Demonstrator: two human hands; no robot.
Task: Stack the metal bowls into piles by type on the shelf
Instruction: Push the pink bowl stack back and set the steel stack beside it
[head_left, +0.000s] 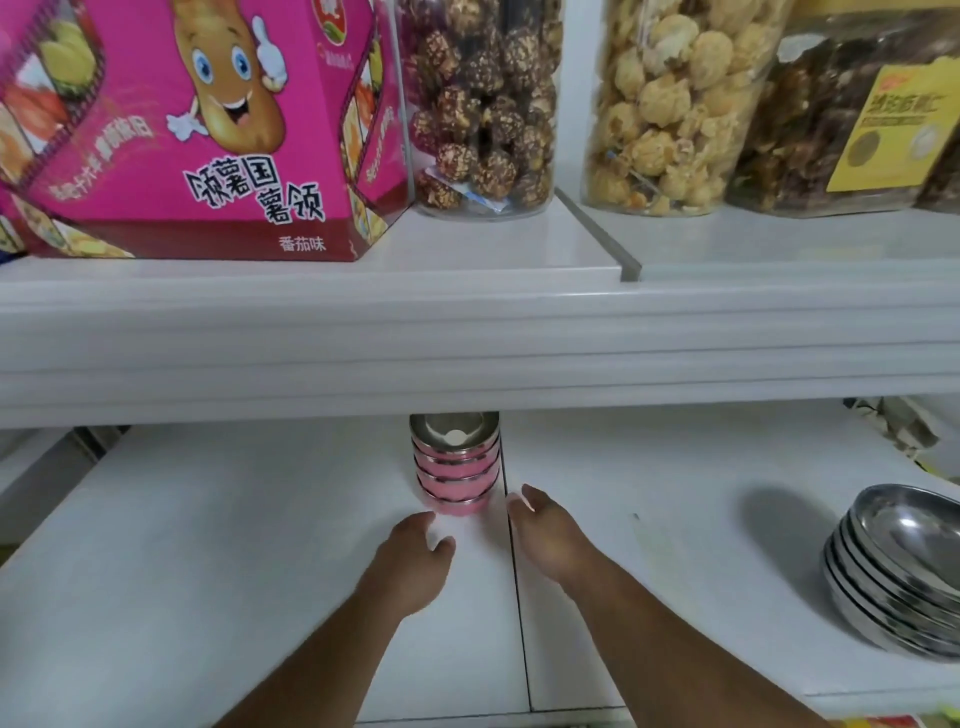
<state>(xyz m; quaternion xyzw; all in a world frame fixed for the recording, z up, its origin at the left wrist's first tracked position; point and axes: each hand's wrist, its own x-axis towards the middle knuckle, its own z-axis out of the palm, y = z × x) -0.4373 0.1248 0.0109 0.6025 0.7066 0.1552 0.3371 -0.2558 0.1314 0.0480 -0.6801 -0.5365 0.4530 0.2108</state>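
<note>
A pile of several small pink-sided metal bowls (456, 470) stands on the white lower shelf (208, 545), partly hidden under the upper shelf's edge. My left hand (415, 556) is just in front of the pile and to its left, fingers apart, holding nothing. To the right of the pile is my right hand (545, 527), also open and not touching it. A second pile of several wide plain steel bowls (898, 571) sits at the far right of the same shelf, leaning slightly.
The thick white upper shelf edge (467, 343) overhangs the lower shelf. On top stand a pink snack box (208, 130), two clear jars of popcorn balls (483, 104) (675, 104) and a tub of dark snacks (841, 119).
</note>
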